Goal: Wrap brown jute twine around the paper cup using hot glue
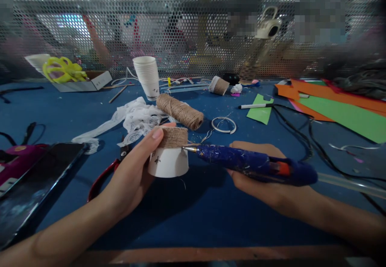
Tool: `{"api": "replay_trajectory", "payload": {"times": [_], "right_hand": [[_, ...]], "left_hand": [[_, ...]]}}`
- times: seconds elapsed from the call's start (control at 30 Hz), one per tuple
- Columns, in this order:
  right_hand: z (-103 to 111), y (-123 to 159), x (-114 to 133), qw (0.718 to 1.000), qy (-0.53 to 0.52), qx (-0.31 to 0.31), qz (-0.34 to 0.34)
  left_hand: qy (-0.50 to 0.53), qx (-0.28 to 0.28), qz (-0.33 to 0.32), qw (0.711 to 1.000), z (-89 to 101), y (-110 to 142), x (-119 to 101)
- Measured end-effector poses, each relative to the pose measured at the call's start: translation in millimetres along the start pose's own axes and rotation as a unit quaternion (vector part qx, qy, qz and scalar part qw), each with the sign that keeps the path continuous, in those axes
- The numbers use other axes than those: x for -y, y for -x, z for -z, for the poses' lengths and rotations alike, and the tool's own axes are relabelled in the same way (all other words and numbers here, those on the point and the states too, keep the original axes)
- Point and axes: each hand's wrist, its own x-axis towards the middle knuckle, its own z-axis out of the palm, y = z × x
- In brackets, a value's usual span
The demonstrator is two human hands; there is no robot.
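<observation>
My left hand (pixel 137 168) grips a white paper cup (pixel 170 164), held upside down with its narrow end up. Jute twine (pixel 175 137) is wound in rows round the cup's upper part. In my right hand (pixel 259 178) is a blue hot glue gun (pixel 238 160), a clear glue stick (pixel 346 183) sticking out of its back. Its metal nozzle meets the cup at the lower edge of the wound twine, or very near it. Behind the cup lies a spool of jute twine (pixel 181 111). White lace (pixel 135 118) is heaped to the left of the spool.
Red-handled scissors (pixel 102 178) and a phone (pixel 39 190) lie at left. A stack of paper cups (pixel 146 76) stands behind. Green paper (pixel 261 109), a marker (pixel 255 106) and a black cable (pixel 316 142) are at right. A perforated metal screen (pixel 181 29) bounds the back.
</observation>
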Motion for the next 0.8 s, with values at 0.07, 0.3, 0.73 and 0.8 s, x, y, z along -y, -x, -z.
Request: {"api": "replay_trajectory", "payload": {"times": [0.07, 0.3, 0.73, 0.8], "right_hand": [[0.4, 0.1, 0.3, 1.0, 0.002, 0.001, -0.006], [0.2, 0.4, 0.2, 1.0, 0.001, -0.003, -0.012], [-0.7, 1.3, 3.3, 1.0, -0.01, 0.009, -0.017], [-1.1, 1.7, 4.0, 1.0, -0.01, 0.008, -0.026]], "left_hand": [[0.01, -0.001, -0.002, 1.0, -0.4, 0.6, -0.4], [-0.002, -0.013, -0.002, 1.0, 0.7, 1.0, -1.1], [-0.092, -0.025, 0.002, 0.995, 3.3, -0.6, 1.5], [-0.093, -0.032, 0.0, 0.995, 3.4, -1.1, 1.6]]}}
